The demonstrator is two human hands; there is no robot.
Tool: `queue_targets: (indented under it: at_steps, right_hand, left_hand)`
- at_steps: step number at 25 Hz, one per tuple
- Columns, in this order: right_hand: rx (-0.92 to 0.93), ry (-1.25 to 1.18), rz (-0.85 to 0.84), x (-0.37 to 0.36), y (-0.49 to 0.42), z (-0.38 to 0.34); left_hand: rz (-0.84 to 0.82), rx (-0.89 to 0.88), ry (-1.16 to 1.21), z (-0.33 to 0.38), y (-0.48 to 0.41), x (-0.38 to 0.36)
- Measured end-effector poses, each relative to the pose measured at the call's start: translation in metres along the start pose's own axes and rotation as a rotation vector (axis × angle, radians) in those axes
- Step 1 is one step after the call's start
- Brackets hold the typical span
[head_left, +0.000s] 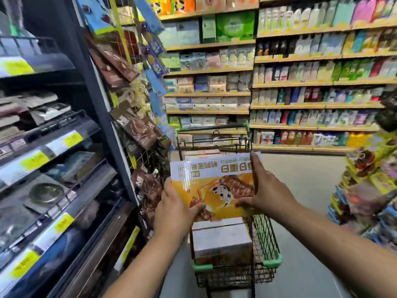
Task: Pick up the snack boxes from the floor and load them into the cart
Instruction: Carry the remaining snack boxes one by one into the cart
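Snack box (214, 186) is held up over the cart (266, 235), flat face toward the camera, print upside down. It is off the floor (305, 179) and not yet set down.

Left hand (174, 209): thumb is laid across the near lower corner of the box. The remaining fingers are wrapped behind it and hidden, so only the grip on that corner can be read.

Right hand (268, 190): forefinger is stretched straight up along the right edge and the thumb is pressed on the lower edge. The other fingers are behind the box — not visible.

Below the thumbs a pale carton (221, 244) is seen lying in the cart basket, its far end covered by the held box. Beyond the fingertips, the tops of further boxes (199, 155) are just visible in the cart; their count cannot be determined.

Left of the left hand — hanging packets (137, 125) on a wire rack, blurred, labels unreadable. Stocked shelves (300, 82) are seen past the cart. A display (369, 179) to the right of the right hand is smeared and cut off by the frame edge.
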State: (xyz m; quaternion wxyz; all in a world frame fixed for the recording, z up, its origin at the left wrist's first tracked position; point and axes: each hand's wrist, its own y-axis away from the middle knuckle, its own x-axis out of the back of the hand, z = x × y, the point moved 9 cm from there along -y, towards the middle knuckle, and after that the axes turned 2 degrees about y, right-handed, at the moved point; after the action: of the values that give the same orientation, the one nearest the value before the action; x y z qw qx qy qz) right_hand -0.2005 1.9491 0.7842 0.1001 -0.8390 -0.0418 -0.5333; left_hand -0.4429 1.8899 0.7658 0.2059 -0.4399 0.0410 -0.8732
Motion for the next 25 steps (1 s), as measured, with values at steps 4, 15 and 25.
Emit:
queue_targets:
  at_steps: [4,15,25]
  right_hand:
    - [-0.001,0.004,-0.084,-0.047,-0.067,0.024]
    - [-0.098,-0.074,-0.146,-0.181,-0.222,0.078]
    - [-0.01,-0.152,0.069,-0.291,-0.336,0.119]
  left_hand:
    - [-0.082,0.059,-0.01,-0.023,-0.044,-0.06]
    - [-0.272,0.052,-0.189,-0.096,-0.189,-0.205]
    - [-0.037,0.109,-0.161,-0.157,-0.281,-0.306]
